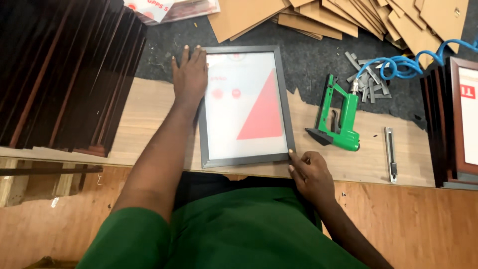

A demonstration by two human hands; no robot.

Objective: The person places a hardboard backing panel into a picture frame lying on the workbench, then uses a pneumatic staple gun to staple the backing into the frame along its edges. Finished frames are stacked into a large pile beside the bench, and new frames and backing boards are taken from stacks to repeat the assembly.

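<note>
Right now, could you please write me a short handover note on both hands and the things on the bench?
Left hand: flat on the top-left corner of the grey picture frame, no closed grip.
Right hand: fingertips at the frame's bottom-right corner, holding nothing.
The frame lies flat on the wooden bench, a white sheet with a red triangle showing in it.
Green pneumatic stapler lies right of the frame on its blue coiled hose; a utility knife lies further right.
Cardboard backing boards are piled behind; dark frames are stacked left, more frames right.
</note>
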